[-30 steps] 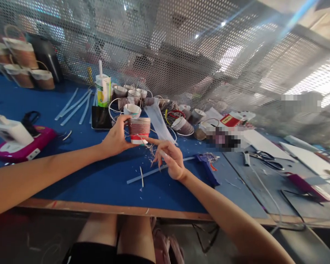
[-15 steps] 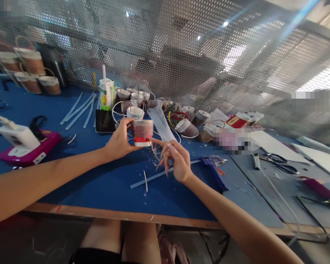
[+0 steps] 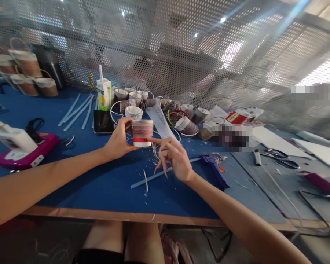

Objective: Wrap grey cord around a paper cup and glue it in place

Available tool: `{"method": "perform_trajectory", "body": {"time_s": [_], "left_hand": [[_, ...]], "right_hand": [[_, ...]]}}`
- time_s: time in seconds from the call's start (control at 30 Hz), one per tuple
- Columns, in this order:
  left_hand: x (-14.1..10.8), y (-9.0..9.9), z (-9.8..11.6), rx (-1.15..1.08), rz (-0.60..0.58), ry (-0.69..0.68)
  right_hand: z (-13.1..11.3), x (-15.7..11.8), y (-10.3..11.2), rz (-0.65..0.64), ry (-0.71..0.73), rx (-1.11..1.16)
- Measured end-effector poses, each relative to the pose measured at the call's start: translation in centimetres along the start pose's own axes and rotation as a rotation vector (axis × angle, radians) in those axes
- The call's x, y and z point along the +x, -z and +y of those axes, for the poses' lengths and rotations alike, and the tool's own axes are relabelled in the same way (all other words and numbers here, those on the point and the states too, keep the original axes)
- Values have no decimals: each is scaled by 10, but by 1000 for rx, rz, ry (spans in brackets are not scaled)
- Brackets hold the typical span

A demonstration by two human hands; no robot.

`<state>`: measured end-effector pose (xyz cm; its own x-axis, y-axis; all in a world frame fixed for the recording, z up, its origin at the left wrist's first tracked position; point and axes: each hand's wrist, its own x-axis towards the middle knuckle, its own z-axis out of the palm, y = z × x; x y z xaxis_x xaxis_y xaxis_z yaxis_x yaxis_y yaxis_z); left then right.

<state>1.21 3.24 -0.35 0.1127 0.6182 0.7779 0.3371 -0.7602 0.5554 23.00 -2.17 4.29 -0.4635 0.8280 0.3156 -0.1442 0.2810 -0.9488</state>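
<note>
A paper cup [image 3: 142, 132], wrapped in brownish-pink cord with a red band and white base below, is held above the blue table. My left hand [image 3: 119, 138] grips it from the left side, fingers and thumb around its top and bottom edges. From the right, my right hand [image 3: 176, 157] points its index finger at the red band; the fingertip is at the cup's surface. Its other fingers are spread and hold nothing visible. A blue glue gun [image 3: 215, 171] lies to the right, with a translucent stick [image 3: 148, 180] stretching left from it under the right hand.
Behind are a drink carton [image 3: 103, 93], a black phone [image 3: 103, 121] and several cord-wrapped cups [image 3: 186, 126]. A purple power strip [image 3: 41, 156] sits at left, scissors [image 3: 286, 158] at right. A perforated metal screen [image 3: 154, 47] rises at the back.
The view has shifted slightly. The cup is still in my left hand and looks turned a little, with dark marks showing on the red band. My right hand's fingers have moved slightly.
</note>
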Motion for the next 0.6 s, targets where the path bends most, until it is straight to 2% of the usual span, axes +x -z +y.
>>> {"method": "perform_trajectory", "body": {"time_s": [0.1,0.2,0.3,0.43,0.5,0.6], "left_hand": [[2,1,0,-90,-15,23],[3,1,-2,-195,-35,44],[3,0,-4,-253,-44,56],[2,0,-3,-304,-57,44],[2,1,-3,-323,-81,41],[3,2,-4,-331,-97,32]], "right_hand": [[-1,5,6,152,-8,97],[-4,9,9,247,52,155],[-6,8,6,187,88,195],[-7,5,0,-29,-37,219],[-8,5,0,-6,-61,236],[-7,8,5,140,-89,241]]}}
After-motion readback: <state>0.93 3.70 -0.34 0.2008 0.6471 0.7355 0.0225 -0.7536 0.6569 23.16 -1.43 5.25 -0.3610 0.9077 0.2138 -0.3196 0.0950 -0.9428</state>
